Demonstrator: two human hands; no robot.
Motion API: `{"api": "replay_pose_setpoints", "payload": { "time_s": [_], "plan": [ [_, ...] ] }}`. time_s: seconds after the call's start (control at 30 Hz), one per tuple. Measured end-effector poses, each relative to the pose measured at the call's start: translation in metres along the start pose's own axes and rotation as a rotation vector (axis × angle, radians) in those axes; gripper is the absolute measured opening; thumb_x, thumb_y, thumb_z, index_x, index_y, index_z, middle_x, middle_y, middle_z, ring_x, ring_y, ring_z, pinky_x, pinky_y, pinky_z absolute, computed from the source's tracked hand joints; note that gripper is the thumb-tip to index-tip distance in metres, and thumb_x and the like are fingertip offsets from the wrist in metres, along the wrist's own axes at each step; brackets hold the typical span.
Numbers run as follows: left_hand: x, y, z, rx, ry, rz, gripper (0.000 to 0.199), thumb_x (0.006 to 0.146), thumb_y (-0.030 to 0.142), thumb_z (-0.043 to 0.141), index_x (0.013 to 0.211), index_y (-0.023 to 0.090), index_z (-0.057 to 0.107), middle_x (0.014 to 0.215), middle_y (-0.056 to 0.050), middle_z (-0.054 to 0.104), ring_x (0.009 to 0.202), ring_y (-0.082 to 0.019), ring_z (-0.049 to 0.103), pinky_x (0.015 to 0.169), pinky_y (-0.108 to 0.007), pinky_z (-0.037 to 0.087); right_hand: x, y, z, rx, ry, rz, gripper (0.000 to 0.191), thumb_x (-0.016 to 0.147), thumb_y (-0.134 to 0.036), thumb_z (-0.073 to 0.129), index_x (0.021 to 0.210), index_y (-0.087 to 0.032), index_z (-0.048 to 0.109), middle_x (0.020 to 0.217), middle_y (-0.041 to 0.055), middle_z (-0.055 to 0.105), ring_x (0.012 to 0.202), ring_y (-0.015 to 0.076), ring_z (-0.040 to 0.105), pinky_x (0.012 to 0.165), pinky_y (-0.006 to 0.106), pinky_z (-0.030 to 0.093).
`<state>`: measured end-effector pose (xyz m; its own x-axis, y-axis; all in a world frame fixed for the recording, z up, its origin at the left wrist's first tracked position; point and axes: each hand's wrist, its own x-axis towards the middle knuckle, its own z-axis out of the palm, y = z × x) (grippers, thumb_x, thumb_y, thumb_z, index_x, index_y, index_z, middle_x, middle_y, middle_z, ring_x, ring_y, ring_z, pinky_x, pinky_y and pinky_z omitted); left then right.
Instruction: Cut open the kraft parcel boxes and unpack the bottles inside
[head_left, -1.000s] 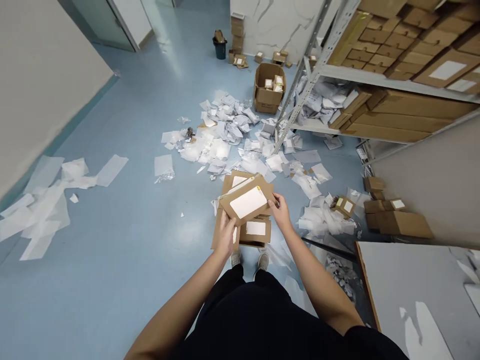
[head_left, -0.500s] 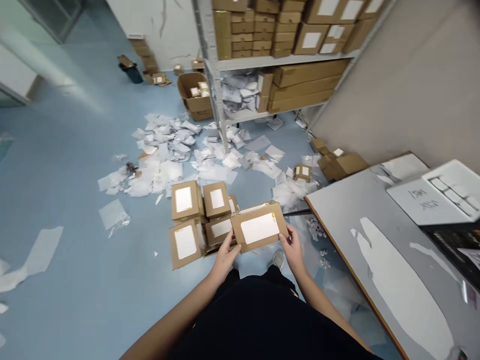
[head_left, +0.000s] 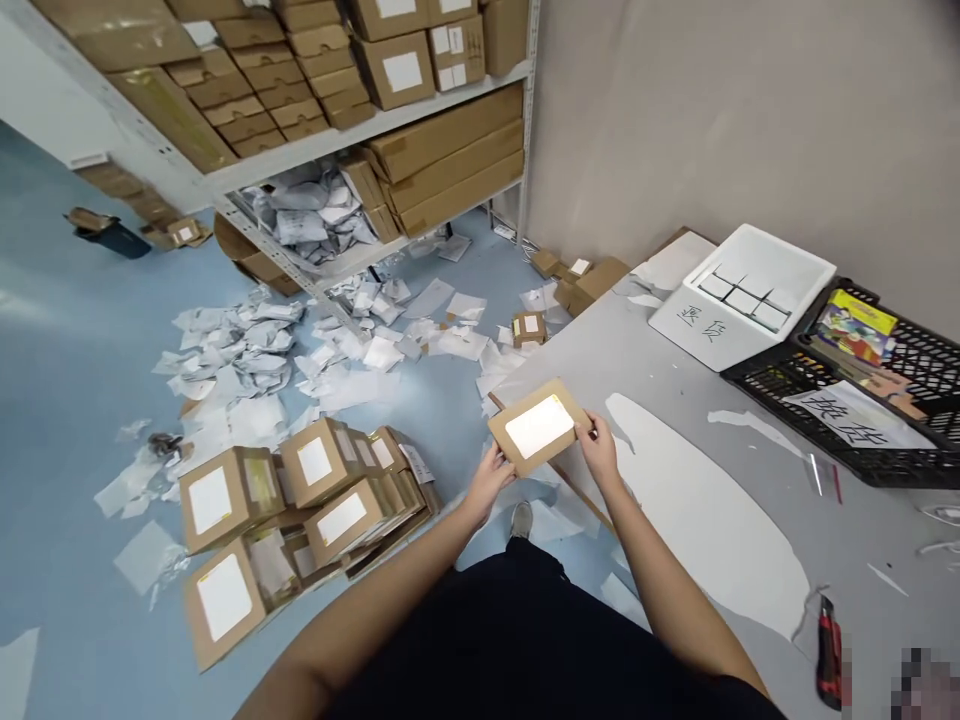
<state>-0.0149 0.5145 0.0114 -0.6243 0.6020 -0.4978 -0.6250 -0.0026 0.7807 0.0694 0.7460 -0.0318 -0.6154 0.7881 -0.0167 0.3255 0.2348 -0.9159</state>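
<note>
Left hand [head_left: 491,482], right hand [head_left: 599,449]: fingers clamped on one white-labelled box [head_left: 538,427], left of white case [head_left: 720,345] with two handwritten characters

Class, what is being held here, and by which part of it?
A cardboard package, by its opposite short ends: left hand at one, right hand at the other.

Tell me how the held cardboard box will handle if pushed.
The cardboard box is probably stiff, given its straight edges. It may be light: left hand and right hand hold its ends. Its flat face suggests sliding rather than rolling.
</note>
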Motion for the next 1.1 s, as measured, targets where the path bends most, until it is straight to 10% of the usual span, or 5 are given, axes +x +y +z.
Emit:
{"api": "replay_pose_setpoints", "payload": {
  "time_s": [0.27,0.53,0.8,1.1],
  "plan": [
    [0.125,-0.018,0.092,-0.052,-0.029,0.012,0.082,0.071,0.021,0.068,0.144,0.032,0.034,0.150,-0.006,0.040,0.136,-0.027,0.039,0.108,-0.044,0.038,0.146,0.062,-0.023,-0.031,0.001,0.006,0.053,0.077,-0.050,0.052,0.116,-0.015,0.063,0.120,0.0161,0.061,0.107,0.0271,0.055,0.095,0.045,0.044],
    [0.185,-0.049,0.075,0.077,-0.026,-0.070,0.101,0.067,0.024,0.073,0.152,0.030,0.018,0.157,-0.011,0.024,0.136,-0.035,0.034,0.104,-0.052,0.036,0.192,0.118,-0.007,-0.149,-0.052,-0.029,0.065,0.080,-0.052,0.047,0.129,-0.010,0.055,0.126,0.0207,0.058,0.113,0.0289,0.055,0.100,0.048,0.041],
    [0.099,-0.031,-0.007,0.173,0.019,-0.150,0.072,0.078,0.025,0.064,0.145,0.023,0.038,0.147,-0.017,0.041,0.130,-0.028,0.045,0.100,-0.041,0.040,0.120,0.047,0.011,-0.246,0.203,-0.291,0.053,0.087,-0.042,0.046,0.127,-0.010,0.058,0.133,0.0203,0.052,0.130,0.0300,0.043,0.110,0.049,0.030],
    [-0.069,-0.038,-0.176,-0.121,0.353,-0.113,0.055,0.077,0.039,0.069,0.127,0.022,0.055,0.130,-0.012,0.057,0.114,-0.023,0.059,0.097,-0.038,0.045,-0.053,-0.033,0.149,-0.087,-0.389,-0.212,0.049,0.088,-0.047,0.045,0.121,-0.014,0.062,0.122,0.0165,0.063,0.115,0.0279,0.057,0.102,0.047,0.040]
  ]
}}
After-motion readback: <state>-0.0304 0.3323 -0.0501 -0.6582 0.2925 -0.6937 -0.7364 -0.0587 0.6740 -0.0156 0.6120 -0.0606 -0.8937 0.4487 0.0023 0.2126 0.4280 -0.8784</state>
